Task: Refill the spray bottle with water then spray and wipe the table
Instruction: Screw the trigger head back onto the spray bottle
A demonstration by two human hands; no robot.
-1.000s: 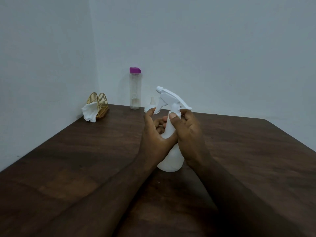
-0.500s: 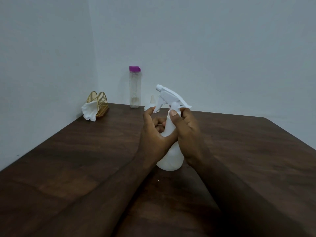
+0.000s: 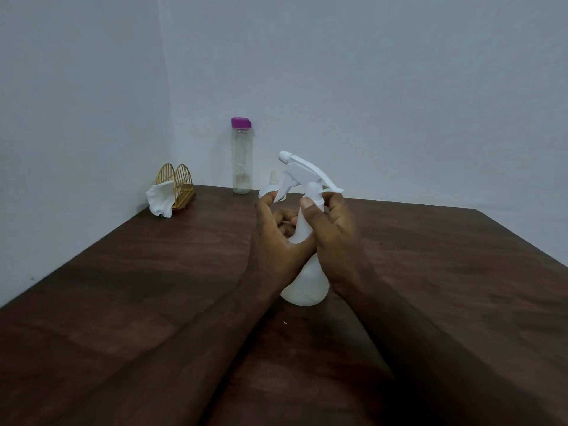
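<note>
- Right-hand fingers (image 3: 333, 200) and thumb pinch the collar just under the white spray head (image 3: 302, 171). It reads to me as a twisting grip, not a squeeze on the trigger.
- My left hand (image 3: 276, 245) wraps the upper body of the spray bottle (image 3: 305, 287), fingers curled round its far side, thumb raised beside the trigger. My right hand (image 3: 336, 241) closes in from the other side.
- The spray bottle stands upright on the dark wooden tabletop (image 3: 147, 287), near the middle and between my forearms. I cannot tell whether the head is loosened or how much liquid is inside.
- My read of the step: unscrewing the head so the bottle can be filled. To do it well, I would keep the base planted, let the left hand brace the body without crushing it, and turn only the collar. I would then lift the head straight up so the dip tube clears the neck.
- Well behind, by the wall, stands a clear water bottle (image 3: 242, 161) with a purple cap (image 3: 241, 122), closed. It looks like the likely source for the refill.
- A small white object (image 3: 272, 179) sits just behind my left thumb; I cannot make out what it is.
- In the far left corner, a gold wire holder (image 3: 181, 182) carries a white cloth (image 3: 159, 202) for the wiping.
</note>
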